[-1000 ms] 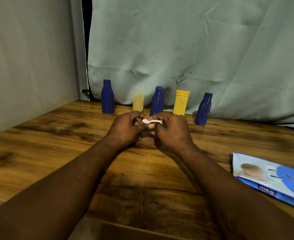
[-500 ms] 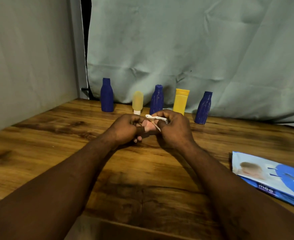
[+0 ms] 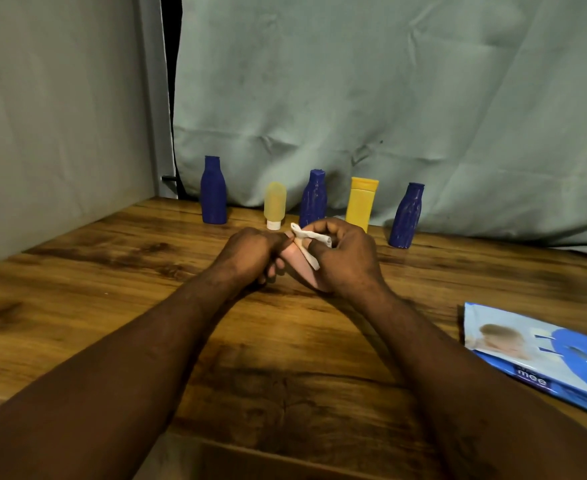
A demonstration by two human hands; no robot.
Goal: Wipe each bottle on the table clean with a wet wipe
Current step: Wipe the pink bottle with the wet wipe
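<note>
Nothing's budged on the brown wood-grain bench (image 3: 112, 271) in the last second. The blue plastic pack of wet wipes (image 3: 544, 355) still lies flat by the right edge. All five bottles are still lined up along the back by the curtain, well away from both hands. The change is all in the hands, which sit mid-bench just in front of that row. The right hand (image 3: 347, 261) has come up and turned a bit, with its curled fingers pinching the wipe. The left hand (image 3: 250, 252) is curled up tight against it, knuckles by the wipe's near corner, but I honestly can't tell if it's got hold of the wipe or is only touching it. The row runs: smooth dark blue plastic bottle (image 3: 213, 192), see-through pale yellow tube bottle (image 3: 274, 206) standing on its white cap, ribbed dark blue middle bottle (image 3: 313, 200), opaque yellow flat-topped bottle (image 3: 361, 204), ribbed dark blue right-end bottle (image 3: 406, 218). Smallest bit, biggest news: the white wet wipe (image 3: 311, 235) was a tight little wad between the fingertips a second ago. Now it's teased out into a longer strip draped over the right fingers, with a tail hanging down. My read is they're still unfolding it, so no bottle has been wiped yet.
</note>
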